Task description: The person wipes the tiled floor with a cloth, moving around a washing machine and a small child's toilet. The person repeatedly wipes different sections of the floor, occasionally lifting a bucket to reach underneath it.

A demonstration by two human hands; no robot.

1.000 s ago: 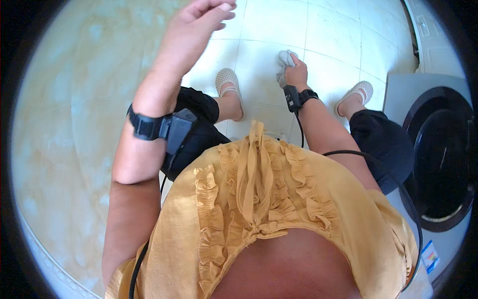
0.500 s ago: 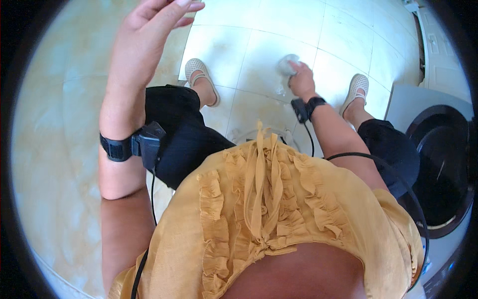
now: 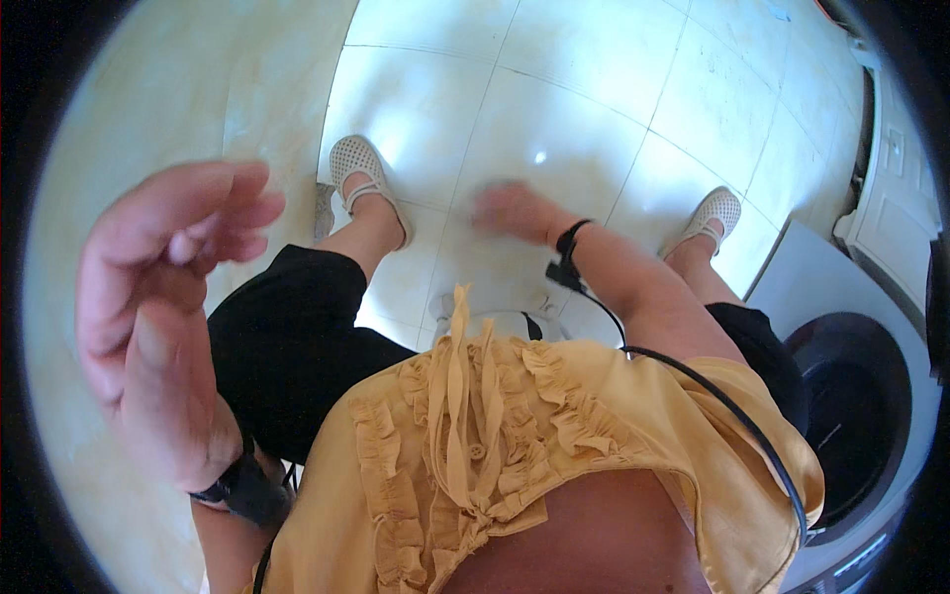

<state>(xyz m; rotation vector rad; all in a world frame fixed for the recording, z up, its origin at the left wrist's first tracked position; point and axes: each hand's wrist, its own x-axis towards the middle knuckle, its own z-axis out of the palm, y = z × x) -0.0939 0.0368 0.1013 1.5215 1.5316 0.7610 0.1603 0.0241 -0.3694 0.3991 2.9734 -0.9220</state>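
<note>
Far left first: a cream, marble-patterned surface [image 3: 148, 119] lies beyond my left hand [image 3: 178, 317]. That hand is up in the air, fingers loosely bent, nothing in its grasp that I can see, with a black wrist strap [image 3: 242, 485] just below it. Moving right, here's my black fabric trouser leg [image 3: 307, 327], then, between my two hands but farther out, my beige perforated left shoe [image 3: 361, 168].

Now the busy spot: my right hand [image 3: 515, 211], low above the pale, glossy, square-tiled floor [image 3: 574, 119], between my feet. It's badly blurred, so I can't tell whether the fingers grip something, press the tiles or hover. The floor spreads beneath that hand and well past it. How far along? I'd judge the work under way, not finished: the tiles ahead of my right hand shine, yet no line parts a done patch from one left over.

On to the right of that hand: my beige perforated right shoe [image 3: 714, 213], then a grey boxy unit with a dark, glossy oval panel [image 3: 856, 406], and, farther out, a white panelled front [image 3: 896, 188] at the edge.
</note>
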